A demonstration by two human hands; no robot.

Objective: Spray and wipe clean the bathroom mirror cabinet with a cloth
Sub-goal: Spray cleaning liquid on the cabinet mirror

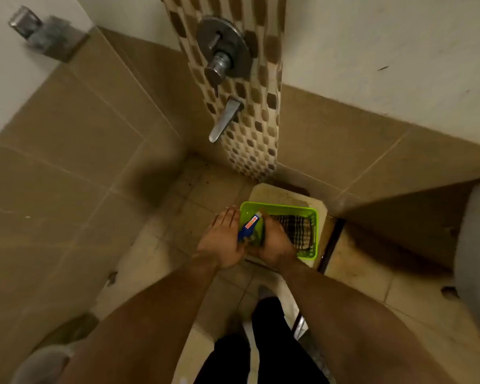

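A green plastic basket point(306, 210) sits on a pale stool on the bathroom floor. In it lie a blue spray bottle point(250, 225) with a red and white label and a folded checked cloth point(298, 231). My left hand point(222, 241) rests with straight fingers against the basket's left wall, beside the bottle. My right hand point(275, 243) reaches into the basket with fingers curled round the bottle's lower end; blur hides the exact grip. The mirror cabinet is out of view.
A chrome shower mixer point(222, 52) and spout point(225, 119) stick out of the mosaic wall strip above the basket. A white toilet or basin edge point(477, 253) stands at the right. Tiled walls close in on the left and behind. My legs stand below the basket.
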